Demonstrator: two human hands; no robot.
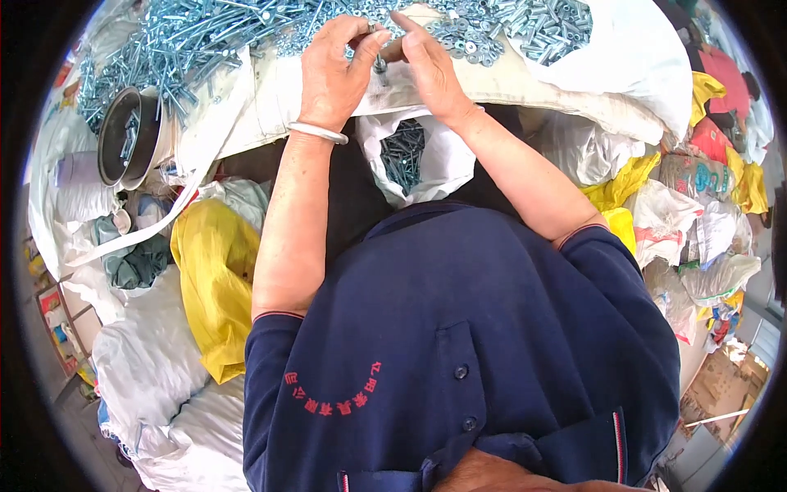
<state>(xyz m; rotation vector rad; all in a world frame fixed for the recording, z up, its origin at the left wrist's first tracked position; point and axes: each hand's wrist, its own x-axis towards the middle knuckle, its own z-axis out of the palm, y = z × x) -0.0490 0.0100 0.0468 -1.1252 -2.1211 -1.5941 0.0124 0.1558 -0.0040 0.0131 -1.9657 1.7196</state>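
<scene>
Over the near edge of the pale work surface [270, 107], my left hand [334, 70] pinches a small metal bolt [379, 64] between thumb and fingers. The bolt points downward, with a wider piece near its lower end. My right hand [433, 78] is close beside it, fingers stretched and apart, the curled ones near the bolt. Whether they touch it I cannot tell. Beyond both hands lie heaps of long silvery bolts [221, 37], small washers or nuts [471, 43] and short metal sleeves [561, 29]. Below my hands, an open white sack [451, 168] holds many assembled-looking bolts [402, 156].
A metal pot [160, 135] with a few bolts inside stands tilted at the left. White sacks [152, 353] and a yellow sack [209, 279] crowd the left side. More filled bags [668, 217] are piled at the right. A white strap [205, 176] hangs off the surface.
</scene>
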